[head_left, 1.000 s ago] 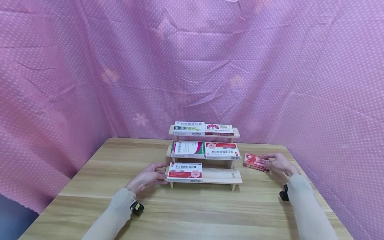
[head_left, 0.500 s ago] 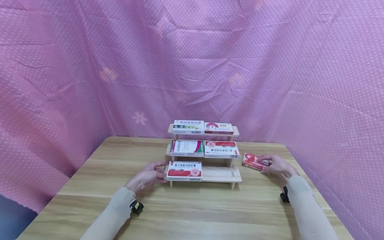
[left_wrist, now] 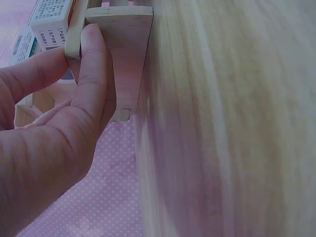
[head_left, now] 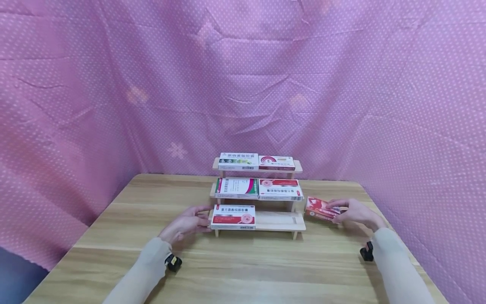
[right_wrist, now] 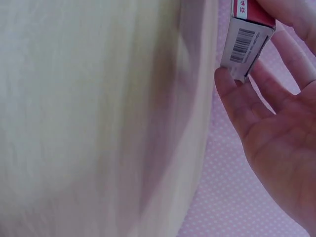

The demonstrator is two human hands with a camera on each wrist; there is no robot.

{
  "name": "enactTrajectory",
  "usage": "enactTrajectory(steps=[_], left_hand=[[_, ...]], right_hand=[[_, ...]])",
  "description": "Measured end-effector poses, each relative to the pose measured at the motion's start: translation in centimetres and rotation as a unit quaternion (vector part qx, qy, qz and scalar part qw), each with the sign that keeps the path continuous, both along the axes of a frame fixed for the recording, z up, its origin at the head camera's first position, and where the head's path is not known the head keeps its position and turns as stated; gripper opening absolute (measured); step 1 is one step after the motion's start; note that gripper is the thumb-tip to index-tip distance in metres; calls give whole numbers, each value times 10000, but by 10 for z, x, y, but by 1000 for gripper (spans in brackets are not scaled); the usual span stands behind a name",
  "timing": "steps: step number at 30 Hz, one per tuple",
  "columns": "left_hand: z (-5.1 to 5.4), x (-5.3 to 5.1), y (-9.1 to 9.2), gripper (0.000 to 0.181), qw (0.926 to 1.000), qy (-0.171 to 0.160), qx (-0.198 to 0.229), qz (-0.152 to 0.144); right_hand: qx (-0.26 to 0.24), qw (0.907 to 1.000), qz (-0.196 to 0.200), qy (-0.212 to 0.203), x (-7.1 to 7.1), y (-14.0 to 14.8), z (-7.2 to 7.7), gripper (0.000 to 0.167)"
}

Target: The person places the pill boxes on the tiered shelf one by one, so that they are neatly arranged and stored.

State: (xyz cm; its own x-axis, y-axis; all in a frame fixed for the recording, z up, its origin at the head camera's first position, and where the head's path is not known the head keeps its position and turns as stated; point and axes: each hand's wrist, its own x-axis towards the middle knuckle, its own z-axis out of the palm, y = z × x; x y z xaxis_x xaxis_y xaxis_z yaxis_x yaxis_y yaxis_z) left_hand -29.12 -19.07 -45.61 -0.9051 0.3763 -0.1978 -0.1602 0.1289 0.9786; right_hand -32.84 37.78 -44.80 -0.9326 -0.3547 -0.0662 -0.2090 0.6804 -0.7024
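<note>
My left hand (head_left: 188,224) pinches the left end of the lowest step of a three-tier wooden display rack (head_left: 279,220). In the left wrist view, the thumb and fingers lie on the board's end (left_wrist: 118,15). To the rack's right, my right hand (head_left: 355,212) holds a red medicine box (head_left: 317,207) between thumb and fingers, and the box looks slightly tilted. Its white barcode end (right_wrist: 243,44) faces the right wrist camera. A white and red medicine box (head_left: 232,217) lies on the left half of the lowest step, beside bare wood.
On the middle step lie a white and green box (head_left: 237,187) and another white and red box (head_left: 281,189). The top step bears two more boxes, one white and green (head_left: 238,160), one white and maroon (head_left: 276,162). A pink dotted curtain (head_left: 243,84) hangs behind the table (head_left: 243,270).
The right hand has taken hold of the red box and tilted it, with the box shifting slightly left toward the rack. The left hand stays on the rack.
</note>
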Motion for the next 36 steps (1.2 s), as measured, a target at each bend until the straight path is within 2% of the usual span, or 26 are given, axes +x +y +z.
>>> enactTrajectory(steps=[6, 14, 21, 29, 36], left_hand=[[-1, 0, 1, 71, 10000, 0, 70, -62], [-1, -1, -1, 73, 9999, 54, 44, -131], [0, -2, 0, 71, 10000, 28, -20, -75], [-2, -1, -2, 69, 10000, -17, -45, -21], [-2, -2, -1, 71, 9999, 16, -24, -99]], right_hand=[[-377, 9992, 131, -39, 10, 3, 6, 51], [-295, 9991, 304, 51, 23, -1, 12, 47], [-328, 9966, 746, 122, 34, -8, 14, 44], [-566, 9914, 1168, -141, 35, -27, 19, 47], [-531, 9903, 1276, 109, 38, -37, 16, 48]])
